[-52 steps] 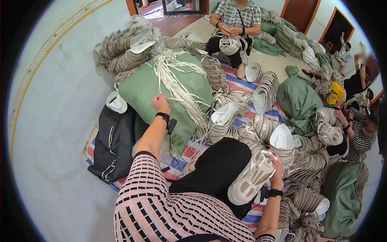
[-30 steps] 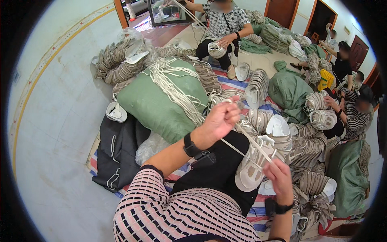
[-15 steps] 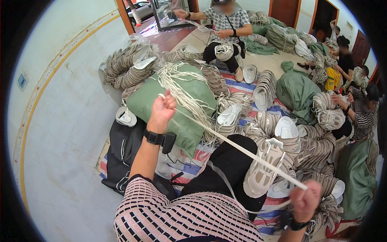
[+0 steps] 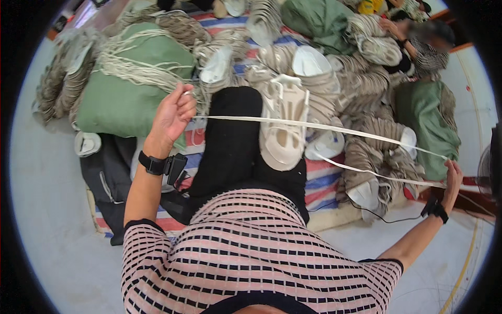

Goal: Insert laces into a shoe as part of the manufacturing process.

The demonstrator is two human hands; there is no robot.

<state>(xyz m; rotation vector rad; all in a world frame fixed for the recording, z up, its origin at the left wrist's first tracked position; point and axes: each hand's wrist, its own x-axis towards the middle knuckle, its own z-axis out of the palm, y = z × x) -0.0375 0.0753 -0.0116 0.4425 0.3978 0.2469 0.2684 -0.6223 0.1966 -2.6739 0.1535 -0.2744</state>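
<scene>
A long off-white shoelace [image 4: 319,125] stretches nearly straight across my lap between my two hands. My left hand [image 4: 177,112] is closed round its left end, near the green sack. Far out to the right, my right hand [image 4: 453,180] pinches the lace, and a second length [image 4: 366,171] runs slack from there back toward the stacked shoes. On my right thigh lies a beige shoe upper [image 4: 285,125], its toe toward me, with the lace passing over it. Loose laces [image 4: 133,65] are heaped on the green sack [image 4: 115,104] beyond my left hand.
Nested stacks of beige shoe uppers [image 4: 361,86] crowd the striped sheet [image 4: 321,183] ahead and to the right. More green sacks [image 4: 430,125] stand at the right. A dark garment [image 4: 112,172] lies at my left. A co-worker [image 4: 426,52] handles uppers at the far right.
My right hand has swung outward to the right and the lace is drawn out further. My view has tilted down and turned right. My left hand still grips its end.
</scene>
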